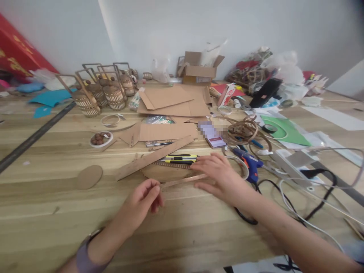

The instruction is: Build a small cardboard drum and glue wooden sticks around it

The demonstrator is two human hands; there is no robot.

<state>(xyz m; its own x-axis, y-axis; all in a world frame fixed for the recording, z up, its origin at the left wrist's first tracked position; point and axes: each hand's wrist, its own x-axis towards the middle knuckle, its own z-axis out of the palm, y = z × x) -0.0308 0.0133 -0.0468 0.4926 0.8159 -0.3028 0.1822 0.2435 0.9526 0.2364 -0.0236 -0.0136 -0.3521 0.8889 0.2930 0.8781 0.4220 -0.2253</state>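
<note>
My left hand [146, 199] is closed in a pinch at the left end of a thin brown strip [182, 181], which looks like card or wood. The strip runs rightward, passing between the thumb and fingers of my right hand [217, 175]. Those fingers are stretched out and apart, and the strip's far end is hidden behind them. Just beyond my right fingertips lies a yellow and black utility knife [179, 158]. A ruler-like marked strip [174, 165] lies beside it. Left of the knife, a long cardboard strip [153, 158] lies at a slant.
A blue glue gun [250, 163] and a white power strip [292, 167] with tangled cables are at right. Coiled brown strips [244, 131] and a phone [216, 141] lie beyond. Left are a cardboard disc [90, 177], a bowl of nuts [101, 139] and several small lantern-like baskets [113, 98].
</note>
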